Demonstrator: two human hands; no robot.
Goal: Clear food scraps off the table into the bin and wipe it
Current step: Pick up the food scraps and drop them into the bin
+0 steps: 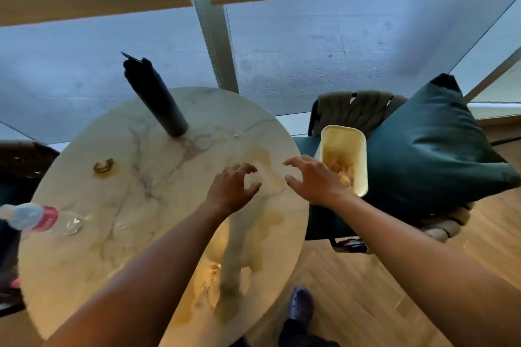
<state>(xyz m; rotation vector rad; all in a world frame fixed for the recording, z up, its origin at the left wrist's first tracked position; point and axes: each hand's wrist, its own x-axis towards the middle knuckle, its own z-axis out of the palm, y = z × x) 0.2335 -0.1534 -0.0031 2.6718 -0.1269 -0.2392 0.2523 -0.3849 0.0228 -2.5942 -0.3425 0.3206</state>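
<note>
Both hands hover over the round marble tabletop [135, 205] beside the cream bin [345, 158], which stands just off the tabletop's edge on a chair seat with scraps inside. The left hand [229, 187] has its fingers [248, 168] spread and loosely curved, holding nothing. The right hand [314, 180], nearest the bin, is likewise spread and empty. Brownish smears and food scraps [211, 276] lie on the tabletop farther from the bin, near the person. A dark bottle [156, 98], a curved scrap [103, 165] and a plastic bottle [36, 218] sit well apart from the bin.
</note>
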